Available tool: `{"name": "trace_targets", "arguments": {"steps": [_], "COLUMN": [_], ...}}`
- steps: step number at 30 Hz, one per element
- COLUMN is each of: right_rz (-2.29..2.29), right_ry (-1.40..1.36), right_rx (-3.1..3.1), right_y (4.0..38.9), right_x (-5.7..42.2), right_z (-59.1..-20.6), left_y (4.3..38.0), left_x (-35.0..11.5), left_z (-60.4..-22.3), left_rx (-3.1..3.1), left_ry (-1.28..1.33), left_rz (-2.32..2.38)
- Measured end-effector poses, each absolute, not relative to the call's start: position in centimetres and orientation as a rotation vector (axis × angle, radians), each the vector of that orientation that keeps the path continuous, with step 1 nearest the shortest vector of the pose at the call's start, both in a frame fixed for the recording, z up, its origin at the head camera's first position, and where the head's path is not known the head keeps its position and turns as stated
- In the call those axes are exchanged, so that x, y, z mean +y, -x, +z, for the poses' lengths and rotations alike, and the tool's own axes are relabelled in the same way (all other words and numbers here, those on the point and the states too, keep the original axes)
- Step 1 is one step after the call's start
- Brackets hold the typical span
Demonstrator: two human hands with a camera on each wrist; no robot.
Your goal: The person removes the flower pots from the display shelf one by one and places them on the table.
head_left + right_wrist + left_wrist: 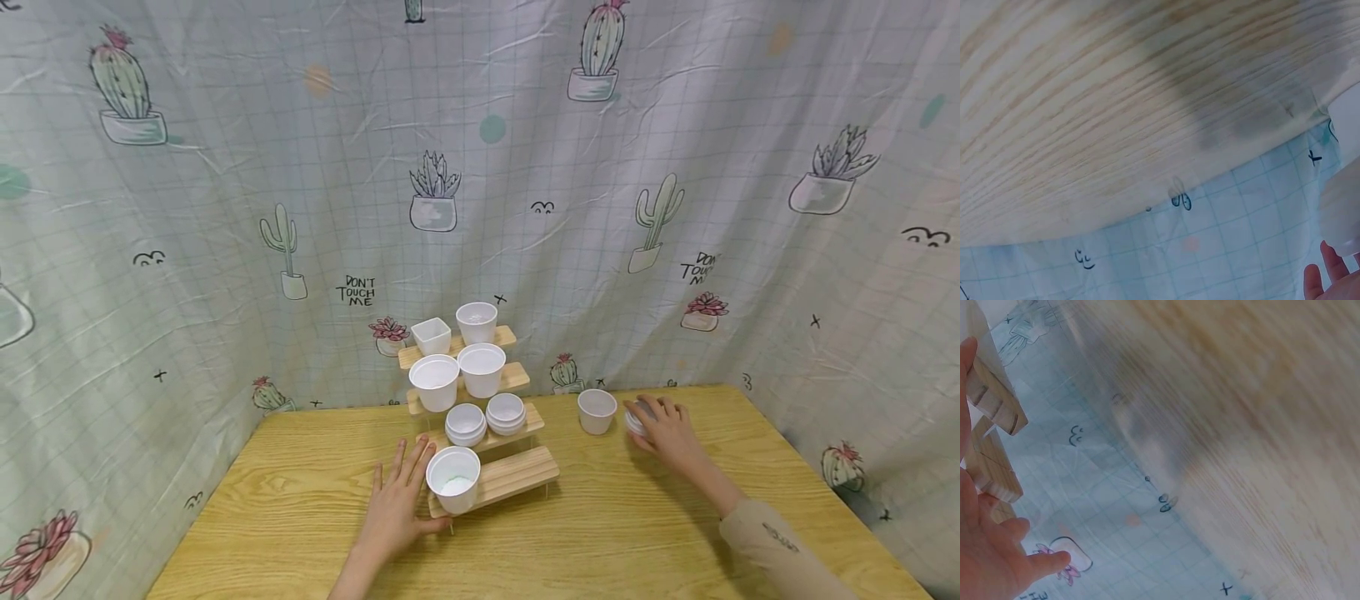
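A stepped wooden stand (517,472) holds white pots on several tiers. My left hand (396,505) lies along the stand's left side, fingers spread and fairly straight, its thumb by the lowest tier's front corner. In the left wrist view its fingers (991,544) are beside the tier ends. Nearest to it is a white round pot (453,482) on the lowest tier. On the table at the right, my right hand (670,433) grips a small white pot (635,422), partly hidden under the fingers. A plain white pot (597,412) stands just left of it.
Two small ridged pots, one of them this pot (506,414), sit on the second tier. Higher up are two larger round pots (435,383), then a square pot (431,336) and another round pot (477,322). A cactus-print curtain (480,183) hangs behind the wooden table (300,500).
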State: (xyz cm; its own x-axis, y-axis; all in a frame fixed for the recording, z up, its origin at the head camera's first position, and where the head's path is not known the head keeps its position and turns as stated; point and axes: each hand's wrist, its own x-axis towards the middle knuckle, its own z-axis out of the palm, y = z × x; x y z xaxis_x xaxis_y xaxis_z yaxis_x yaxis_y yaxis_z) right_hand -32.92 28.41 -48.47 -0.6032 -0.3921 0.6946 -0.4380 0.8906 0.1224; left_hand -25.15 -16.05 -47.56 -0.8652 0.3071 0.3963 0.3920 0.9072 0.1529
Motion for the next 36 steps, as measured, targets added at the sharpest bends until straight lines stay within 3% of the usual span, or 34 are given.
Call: {"name": "trace_targets", "arguments": {"steps": [36], "right_rz": [0.071], "right_ry": [-0.454], "right_rx": [-2.485], "right_y": [36.3], "right_x": [28.7], "right_z": [-49.0], "left_y": [25.1], "left_x": [-15.9], "left_z": [-47.6], "left_rx": [-2.681], "left_ry": [0.522], "left_rz": [-0.312]}}
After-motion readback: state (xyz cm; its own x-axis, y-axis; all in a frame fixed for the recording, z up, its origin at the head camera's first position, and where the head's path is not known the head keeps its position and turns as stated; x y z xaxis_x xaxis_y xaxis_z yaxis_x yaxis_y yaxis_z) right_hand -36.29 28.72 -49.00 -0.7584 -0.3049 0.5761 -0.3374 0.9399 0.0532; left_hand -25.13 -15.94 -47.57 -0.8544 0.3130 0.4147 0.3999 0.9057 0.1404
